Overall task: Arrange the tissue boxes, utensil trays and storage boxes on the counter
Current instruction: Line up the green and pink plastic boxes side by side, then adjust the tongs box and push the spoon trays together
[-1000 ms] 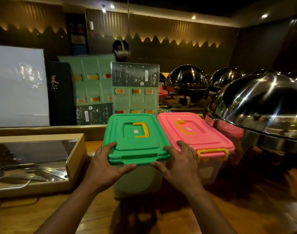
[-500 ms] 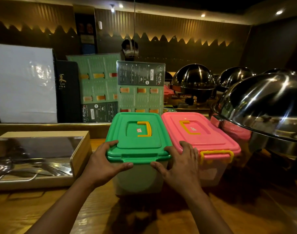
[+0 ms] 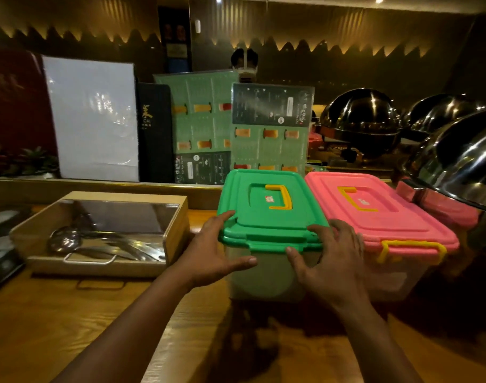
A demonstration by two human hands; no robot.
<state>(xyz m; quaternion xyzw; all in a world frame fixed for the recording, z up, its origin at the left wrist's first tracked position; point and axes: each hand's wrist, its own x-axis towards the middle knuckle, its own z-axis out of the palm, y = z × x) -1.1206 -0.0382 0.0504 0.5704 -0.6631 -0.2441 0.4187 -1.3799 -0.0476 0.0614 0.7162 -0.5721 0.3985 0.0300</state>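
Observation:
A clear storage box with a green lid (image 3: 266, 205) and a yellow handle stands on the wooden counter (image 3: 70, 327). It sits side by side with a pink-lidded storage box (image 3: 374, 214) on its right. My left hand (image 3: 211, 255) clasps the green lid's front left corner, thumb stretched across the box front. My right hand (image 3: 330, 261) grips the front right corner, its fingers in the gap between the two boxes. To the left lies a wooden utensil tray (image 3: 175, 230) with metal ladles and tongs inside.
Laminated menus (image 3: 269, 134) and a white board (image 3: 92, 117) lean on the ledge behind the boxes. Shiny chafing-dish domes (image 3: 463, 158) crowd the right side, with another pink-lidded box (image 3: 443, 208) partly under the nearest. A dark object lies at the far left edge.
Both hands stay on the green-lidded box, which keeps its place beside the pink one. My right fingers have spread a little. The view has swung left, showing more of the utensil tray.

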